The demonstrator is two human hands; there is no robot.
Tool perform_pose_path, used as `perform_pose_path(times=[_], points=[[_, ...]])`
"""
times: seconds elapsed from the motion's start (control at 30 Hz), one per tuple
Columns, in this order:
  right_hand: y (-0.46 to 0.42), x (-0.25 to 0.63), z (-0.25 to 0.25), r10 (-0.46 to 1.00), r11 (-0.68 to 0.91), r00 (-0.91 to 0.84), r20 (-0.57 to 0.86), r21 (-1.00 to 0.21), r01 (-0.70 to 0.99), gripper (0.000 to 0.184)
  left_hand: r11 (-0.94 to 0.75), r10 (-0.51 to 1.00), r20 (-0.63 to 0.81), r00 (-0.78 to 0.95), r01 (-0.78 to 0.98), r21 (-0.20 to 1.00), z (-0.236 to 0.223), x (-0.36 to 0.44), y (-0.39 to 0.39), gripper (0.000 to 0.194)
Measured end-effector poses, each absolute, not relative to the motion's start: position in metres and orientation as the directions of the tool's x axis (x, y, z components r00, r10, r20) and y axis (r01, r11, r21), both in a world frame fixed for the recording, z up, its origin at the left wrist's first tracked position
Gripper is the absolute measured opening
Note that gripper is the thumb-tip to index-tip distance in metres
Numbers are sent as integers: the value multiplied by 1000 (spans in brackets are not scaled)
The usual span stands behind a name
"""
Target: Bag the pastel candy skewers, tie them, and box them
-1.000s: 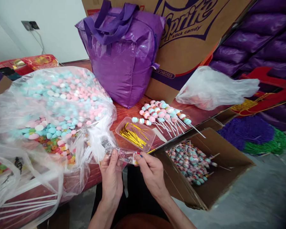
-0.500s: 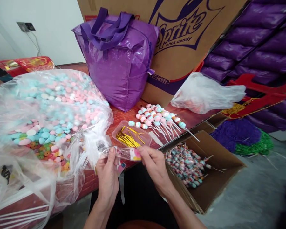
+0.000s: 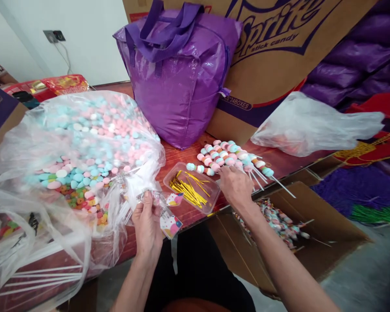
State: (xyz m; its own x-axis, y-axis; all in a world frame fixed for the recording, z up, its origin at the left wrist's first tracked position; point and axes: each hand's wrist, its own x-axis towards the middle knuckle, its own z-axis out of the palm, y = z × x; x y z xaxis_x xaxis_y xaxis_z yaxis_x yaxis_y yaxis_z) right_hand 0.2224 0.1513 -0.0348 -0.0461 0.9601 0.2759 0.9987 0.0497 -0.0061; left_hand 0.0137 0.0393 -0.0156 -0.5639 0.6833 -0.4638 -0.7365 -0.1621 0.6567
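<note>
In my left hand (image 3: 147,225) are small clear plastic packets (image 3: 171,222) printed with coloured dots, pinched between thumb and fingers. My right hand (image 3: 235,186) reaches over to the row of candy skewers (image 3: 225,154) on the table. Its fingertips are at the skewers' lower ends, and whether they grip a stick is hidden. Pink, blue and white candies are threaded on the white sticks. Between my hands sits a clear plastic tray (image 3: 211,203) with gold twist ties (image 3: 186,188).
A large clear bag of candies (image 3: 94,130) covers the table's left side. Behind stand a purple bag (image 3: 182,82) and a big cardboard box (image 3: 279,56). An open carton (image 3: 315,242) with wrapped skewers sits below the table's right edge. A white plastic bag (image 3: 305,125) lies at the right.
My right hand has let go of the clear packet and moved right to the skewers. The left hand keeps the packets. The view has shifted slightly.
</note>
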Motion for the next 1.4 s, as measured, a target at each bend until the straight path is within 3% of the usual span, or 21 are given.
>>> perform_pose_path(times=[0.07,0.17,0.27,0.33,0.47,0.67,0.87,1.0,1.27,1.4], points=[[150,223,-36,945,21,34,325,-166,986,25,-174,682,-440,-583,-715,677,-16,12,39,45],[135,221,-32,905,118,132,405,-536,836,20,-167,675,-417,-608,-677,717,-17,11,39,43],[104,209,-24,926,167,226,303,-865,473,19,-163,680,-369,-633,-621,767,-17,13,38,40],[78,194,-20,968,111,200,153,-972,206,21,-197,675,-311,-668,-571,797,-18,16,38,38],[39,155,-13,998,-49,39,-54,-991,-121,29,-245,624,-197,-756,-429,870,-26,23,35,35],[25,120,-7,981,-191,-35,-189,-937,-291,31,-265,574,-61,-817,-255,930,-35,29,27,30],[24,121,-21,991,-129,12,-137,-959,-250,41,-287,613,-129,-779,-373,882,-36,28,23,34],[26,120,-33,987,-129,65,-149,-960,-248,50,-250,596,-128,-793,-334,909,-42,29,18,34],[26,134,-30,989,19,146,28,-998,62,46,-251,609,-224,-761,-453,856,-34,23,22,37],[18,155,-26,989,105,80,122,-975,196,33,-271,611,-255,-749,-501,822,-29,14,27,41]])
